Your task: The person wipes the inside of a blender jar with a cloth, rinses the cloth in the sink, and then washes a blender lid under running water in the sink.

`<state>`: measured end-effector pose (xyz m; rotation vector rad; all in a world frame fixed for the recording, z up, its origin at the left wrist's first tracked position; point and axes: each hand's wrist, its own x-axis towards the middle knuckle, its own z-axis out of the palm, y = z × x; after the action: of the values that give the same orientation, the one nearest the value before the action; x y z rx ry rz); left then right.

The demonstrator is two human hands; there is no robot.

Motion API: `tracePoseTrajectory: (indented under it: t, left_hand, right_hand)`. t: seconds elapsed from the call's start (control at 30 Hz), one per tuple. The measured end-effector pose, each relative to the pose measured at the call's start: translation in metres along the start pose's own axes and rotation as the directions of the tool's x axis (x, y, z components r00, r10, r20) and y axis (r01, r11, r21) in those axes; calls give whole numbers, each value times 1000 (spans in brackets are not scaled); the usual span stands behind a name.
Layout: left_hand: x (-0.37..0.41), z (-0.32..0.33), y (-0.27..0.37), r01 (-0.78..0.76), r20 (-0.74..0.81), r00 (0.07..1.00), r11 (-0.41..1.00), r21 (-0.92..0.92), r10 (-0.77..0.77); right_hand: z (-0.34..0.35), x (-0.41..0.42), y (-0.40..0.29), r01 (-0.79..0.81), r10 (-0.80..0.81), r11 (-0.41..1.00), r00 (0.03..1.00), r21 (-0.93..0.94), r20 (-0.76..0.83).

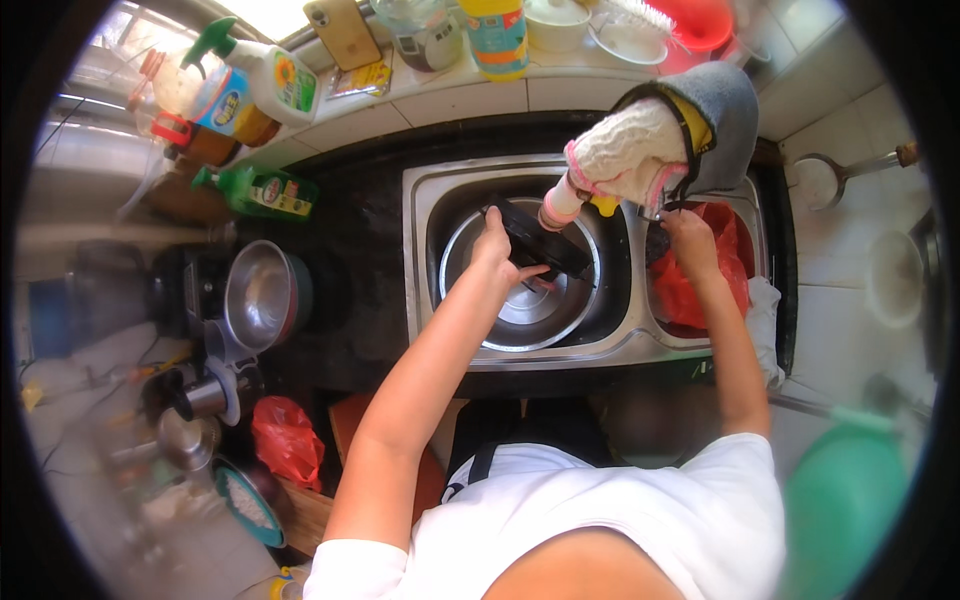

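Note:
My left hand [496,251] grips a black, flat object [536,236], perhaps a lid or shallow pan, tilted over a round metal basin [525,330] in the larger sink bowl. Close above it ends the faucet's pink-and-white spout attachment [561,204]. At the right, my right hand [686,232] has its fingers at a small metal part [651,213] beneath the cloths on the faucet; whether it grips this part is unclear. A white cloth [626,150] and a grey cloth [724,120] drape the faucet. Below my right hand, a red plastic bag [727,262] lies in the smaller bowl.
Bottles, including a green detergent bottle [274,193] and a white spray bottle [281,82], stand or lie at the left and back. A phone [343,34] leans on the ledge. A metal bowl [259,296] is left of the sink; a ladle [821,180] is at the right wall.

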<state>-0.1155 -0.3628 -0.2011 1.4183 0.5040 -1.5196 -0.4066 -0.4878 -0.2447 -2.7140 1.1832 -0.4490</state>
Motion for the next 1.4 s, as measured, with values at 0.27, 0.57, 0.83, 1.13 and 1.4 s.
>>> tracePoseTrajectory:
  t: [0.27,0.57,0.83,1.13,1.4]
  left_hand:
    - [12,0,-6,32,-55,998,997,-67,-35]
    - [4,-43,15,121,-35,987,881,-458,-154]
    - [-18,-4,4,361,62,910,709,-605,-411]
    - [-7,-44,-8,304,64,938,717,-627,-341]
    - [6,-45,-36,20,290,957,999,42,-32]
  right_hand:
    - [-8,13,-111,66,-16,850,995,523,-99]
    - [40,55,-160,-114,-14,290,992,950,123]
    - [60,57,-128,-132,279,648,958,750,-71]
    - [34,44,-139,-262,364,457,927,850,90]
    - [17,-31,-54,-48,679,-524,579,850,451]
